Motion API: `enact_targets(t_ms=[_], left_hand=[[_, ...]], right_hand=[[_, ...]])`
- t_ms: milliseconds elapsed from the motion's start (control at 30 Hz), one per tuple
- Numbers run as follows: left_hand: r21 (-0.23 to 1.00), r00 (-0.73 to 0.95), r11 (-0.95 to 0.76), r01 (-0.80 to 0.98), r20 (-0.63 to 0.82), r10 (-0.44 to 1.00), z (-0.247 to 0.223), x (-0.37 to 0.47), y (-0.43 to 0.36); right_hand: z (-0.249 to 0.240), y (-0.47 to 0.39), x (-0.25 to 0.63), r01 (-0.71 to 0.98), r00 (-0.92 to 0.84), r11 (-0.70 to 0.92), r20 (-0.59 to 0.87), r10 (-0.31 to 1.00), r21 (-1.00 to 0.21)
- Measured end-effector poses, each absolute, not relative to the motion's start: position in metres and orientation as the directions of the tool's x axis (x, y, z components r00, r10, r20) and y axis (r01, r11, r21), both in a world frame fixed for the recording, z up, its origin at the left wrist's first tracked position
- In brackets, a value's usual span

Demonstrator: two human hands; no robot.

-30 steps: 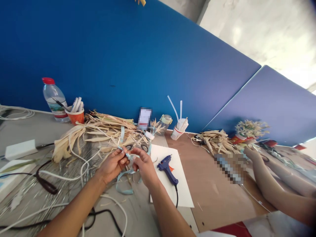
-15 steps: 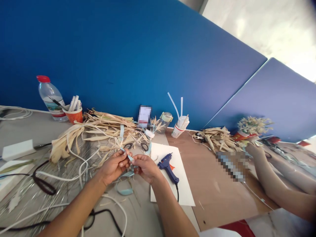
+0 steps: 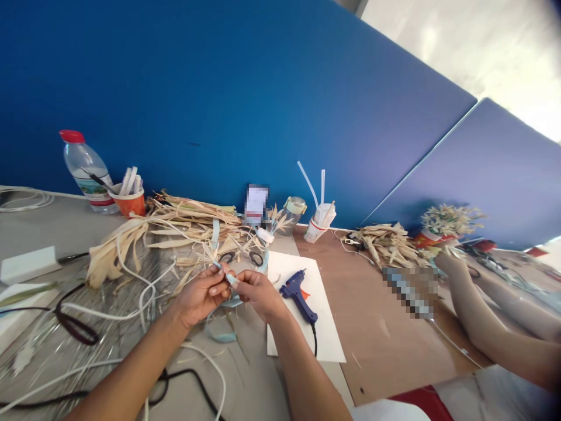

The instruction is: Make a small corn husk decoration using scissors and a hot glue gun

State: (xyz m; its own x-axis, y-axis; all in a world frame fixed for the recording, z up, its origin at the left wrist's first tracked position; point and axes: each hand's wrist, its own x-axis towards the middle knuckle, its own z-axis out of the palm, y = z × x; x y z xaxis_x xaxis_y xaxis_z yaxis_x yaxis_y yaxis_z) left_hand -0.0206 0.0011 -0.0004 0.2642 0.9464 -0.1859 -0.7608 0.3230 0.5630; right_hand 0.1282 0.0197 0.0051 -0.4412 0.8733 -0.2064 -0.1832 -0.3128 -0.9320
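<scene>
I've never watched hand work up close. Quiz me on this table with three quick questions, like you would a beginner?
1. What lies on the white sheet? A) scissors B) a glue gun C) a paper cup
2. True or false: the red-capped bottle stands to the left of the phone.
3. Fill in the colour: the left hand and right hand pinch a thin ____ strip.

Key: 1 B; 2 true; 3 light blue

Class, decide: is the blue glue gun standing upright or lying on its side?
Lying on its side: the blue glue gun rests flat on the white sheet, its orange trigger pointing sideways.
</scene>
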Motion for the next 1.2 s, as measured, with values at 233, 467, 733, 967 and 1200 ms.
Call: enact_targets(t_ms=[233,467,733,967,1200], left_hand=[[0.626,0.351,0.387,-0.677,-0.188,0.917,-0.004,-0.0228,0.0037],[0.693,0.293,0.379,-0.614,-0.246,0.924,-0.0086,-0.0237,0.007],[0.697,0.28,0.341,-0.631,-0.205,0.938,-0.0035,-0.0204,0.0025],[0.709,0.193,0.293,-0.641,-0.22,0.956,-0.0048,-0.0175,0.0043],[0.694,0.192,0.279,-0.664,-0.202,0.96,-0.0039,-0.0183,0.0049]], right_hand=[[0.004,0.0206,0.1328,-0.232,-0.407,-0.303,-0.191,0.893,-0.924],[0.0057,0.0169,0.1307,-0.083,-0.279,-0.169,-0.14,0.95,-0.982],[0.0082,0.0133,0.1303,-0.033,-0.247,-0.181,-0.167,0.954,-0.983],[0.0104,0.012,0.1294,0.029,-0.207,-0.127,-0.13,0.97,-0.991],[0.0099,0.0123,0.1286,0.19,-0.201,-0.012,-0.051,0.978,-0.982]])
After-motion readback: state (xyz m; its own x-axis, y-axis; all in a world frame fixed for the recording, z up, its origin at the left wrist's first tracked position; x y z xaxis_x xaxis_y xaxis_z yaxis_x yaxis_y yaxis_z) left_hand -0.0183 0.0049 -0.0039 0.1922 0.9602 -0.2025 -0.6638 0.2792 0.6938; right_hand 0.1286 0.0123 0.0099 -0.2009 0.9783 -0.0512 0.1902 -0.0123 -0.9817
